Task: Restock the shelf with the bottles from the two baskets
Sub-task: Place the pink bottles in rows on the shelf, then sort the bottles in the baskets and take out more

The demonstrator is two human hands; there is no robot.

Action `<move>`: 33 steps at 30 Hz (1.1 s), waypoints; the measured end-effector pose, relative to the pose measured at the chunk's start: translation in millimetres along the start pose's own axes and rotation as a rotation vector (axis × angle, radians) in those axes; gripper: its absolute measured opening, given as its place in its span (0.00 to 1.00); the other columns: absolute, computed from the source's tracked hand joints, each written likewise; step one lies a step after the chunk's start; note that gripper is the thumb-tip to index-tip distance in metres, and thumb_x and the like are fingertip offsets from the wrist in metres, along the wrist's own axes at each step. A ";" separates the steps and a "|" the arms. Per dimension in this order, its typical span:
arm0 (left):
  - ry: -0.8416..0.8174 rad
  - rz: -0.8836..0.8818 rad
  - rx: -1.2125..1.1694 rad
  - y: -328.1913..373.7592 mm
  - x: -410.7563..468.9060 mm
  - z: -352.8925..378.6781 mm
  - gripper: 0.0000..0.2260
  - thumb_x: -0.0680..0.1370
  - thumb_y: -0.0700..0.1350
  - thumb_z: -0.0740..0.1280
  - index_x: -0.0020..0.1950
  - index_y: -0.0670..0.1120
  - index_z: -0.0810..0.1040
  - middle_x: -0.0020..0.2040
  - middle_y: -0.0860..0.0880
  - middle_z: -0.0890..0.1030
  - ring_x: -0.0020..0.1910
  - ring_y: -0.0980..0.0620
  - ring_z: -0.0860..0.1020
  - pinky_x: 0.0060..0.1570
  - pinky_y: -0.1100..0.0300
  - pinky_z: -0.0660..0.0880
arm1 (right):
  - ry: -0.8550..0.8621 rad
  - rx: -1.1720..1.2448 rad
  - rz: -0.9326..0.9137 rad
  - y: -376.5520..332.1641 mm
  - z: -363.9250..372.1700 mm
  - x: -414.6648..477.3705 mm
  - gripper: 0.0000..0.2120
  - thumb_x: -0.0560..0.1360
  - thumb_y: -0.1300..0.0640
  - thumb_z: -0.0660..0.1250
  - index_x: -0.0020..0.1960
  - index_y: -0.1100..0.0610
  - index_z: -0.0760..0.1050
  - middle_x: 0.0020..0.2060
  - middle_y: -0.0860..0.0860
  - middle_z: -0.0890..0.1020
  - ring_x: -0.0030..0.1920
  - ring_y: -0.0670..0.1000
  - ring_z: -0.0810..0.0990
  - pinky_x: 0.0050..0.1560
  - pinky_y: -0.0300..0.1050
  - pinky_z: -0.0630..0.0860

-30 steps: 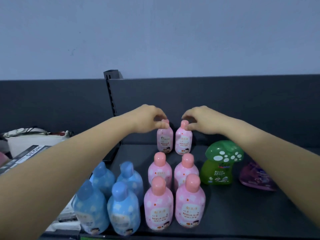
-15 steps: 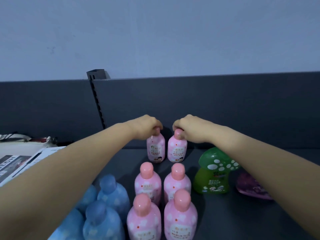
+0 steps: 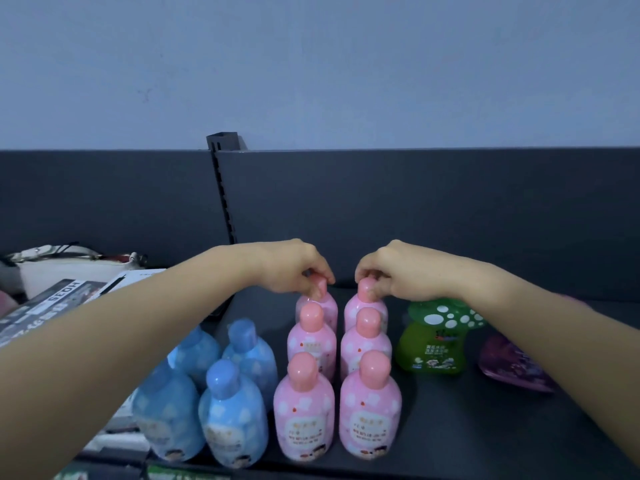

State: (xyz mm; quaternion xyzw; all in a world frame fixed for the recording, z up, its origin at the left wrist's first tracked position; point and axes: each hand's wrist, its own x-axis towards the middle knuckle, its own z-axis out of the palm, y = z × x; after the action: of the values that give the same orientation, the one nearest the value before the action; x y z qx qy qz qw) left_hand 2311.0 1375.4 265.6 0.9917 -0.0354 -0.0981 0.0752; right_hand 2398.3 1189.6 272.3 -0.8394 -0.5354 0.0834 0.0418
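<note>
Pink bottles stand in two rows of three on the dark shelf (image 3: 467,427). My left hand (image 3: 294,271) pinches the cap of the rear left pink bottle (image 3: 327,306). My right hand (image 3: 391,271) pinches the cap of the rear right pink bottle (image 3: 353,306). Both rear bottles stand upright just behind the middle pair (image 3: 311,341). The front pair (image 3: 304,414) stands near the shelf's front edge. Several blue bottles (image 3: 235,417) are grouped to the left of the pink ones. The baskets are out of view.
A green mushroom-shaped bottle (image 3: 433,341) stands right of the pink rows, under my right forearm. A purple pouch (image 3: 512,365) lies further right. A slotted upright (image 3: 223,188) splits the dark back panel. Boxes and a white bag (image 3: 69,271) sit on the left section.
The two rear pink bottles now stand closer behind the middle pair, both hands still on their caps. The view has shifted, so the front bottles show fully again.
</note>
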 end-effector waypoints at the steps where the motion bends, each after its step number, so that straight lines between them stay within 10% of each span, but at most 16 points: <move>1: 0.002 0.001 0.004 1.2 -1.1 0.4 0.17 0.76 0.47 0.68 0.65 0.50 0.76 0.47 0.57 0.77 0.46 0.58 0.73 0.53 0.66 0.69 | -0.001 -0.004 0.001 -0.2 0.8 -0.4 0.09 0.76 0.56 0.65 0.55 0.52 0.77 0.47 0.49 0.81 0.46 0.50 0.78 0.48 0.47 0.76; 10: 0.042 -0.062 -0.061 4.7 -16.0 -0.9 0.20 0.78 0.51 0.66 0.69 0.52 0.70 0.59 0.54 0.79 0.57 0.55 0.75 0.59 0.64 0.68 | 0.015 0.012 0.025 3.8 -2.3 -1.8 0.16 0.74 0.50 0.67 0.62 0.49 0.75 0.54 0.46 0.80 0.54 0.48 0.78 0.57 0.45 0.74; 16: 0.371 -0.094 -0.016 -0.4 -70.4 -14.2 0.15 0.77 0.51 0.66 0.63 0.50 0.77 0.55 0.51 0.81 0.50 0.55 0.77 0.53 0.64 0.70 | 0.266 0.121 -0.063 -36.3 -31.8 -5.7 0.17 0.73 0.52 0.70 0.62 0.52 0.76 0.58 0.48 0.81 0.57 0.45 0.78 0.63 0.41 0.71; 24: 0.718 -0.254 0.166 -38.8 -269.0 1.8 0.08 0.76 0.49 0.67 0.53 0.49 0.80 0.41 0.53 0.74 0.40 0.54 0.72 0.45 0.59 0.69 | 0.314 0.145 -0.355 -207.3 -42.5 -18.4 0.15 0.73 0.53 0.69 0.59 0.50 0.77 0.53 0.44 0.81 0.54 0.43 0.79 0.63 0.42 0.71; 33: 0.555 -0.807 0.079 -86.6 -568.3 155.5 0.08 0.76 0.47 0.68 0.53 0.49 0.80 0.42 0.52 0.74 0.40 0.53 0.73 0.43 0.57 0.72 | 0.047 0.024 -0.656 -431.0 102.8 22.2 0.16 0.74 0.52 0.68 0.61 0.54 0.77 0.55 0.50 0.82 0.54 0.50 0.79 0.56 0.44 0.72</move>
State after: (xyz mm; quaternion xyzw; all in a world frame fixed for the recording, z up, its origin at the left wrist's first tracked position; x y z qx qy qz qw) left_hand 1728.8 1486.9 208.9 0.9171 0.3695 0.1498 0.0003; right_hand 2004.0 1390.2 237.9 -0.6234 -0.7751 0.0522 0.0885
